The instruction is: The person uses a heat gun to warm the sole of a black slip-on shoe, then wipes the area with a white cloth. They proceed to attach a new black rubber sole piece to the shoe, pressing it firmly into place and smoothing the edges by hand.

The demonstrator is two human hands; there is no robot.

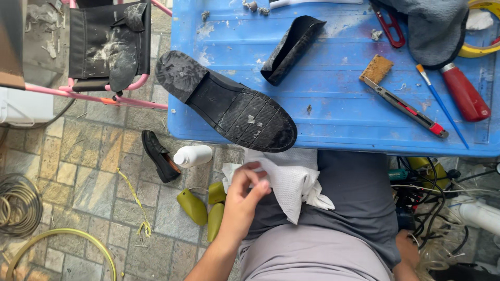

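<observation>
1 hand, the left [245, 195], pinches a white cloth [286, 187] on the lap, just below the blue worktop's [333, 130] near edge, where a black shoe [226, 101] overhangs; right hand [409, 255] unclear.

Counts, placed against blue table [333, 130]:
- Black shoes: two. One sole-up [226, 101] on table's left edge; one upright [160, 155] on paving left of table.
- Loose black sole piece [291, 48]: one, on table.
- Green shoe trees [205, 205]: three, on ground below table's left corner.
- White bottle [192, 155]: one, just below that corner.
- White cloth [284, 187]: one, below table's near edge.
- Utility knife [405, 106]: one, on table.
- Brush [441, 105]: one, on table.
- Red-handled tool [464, 94]: one, on table.
- Hands: one, left hand [244, 200], on cloth.
</observation>
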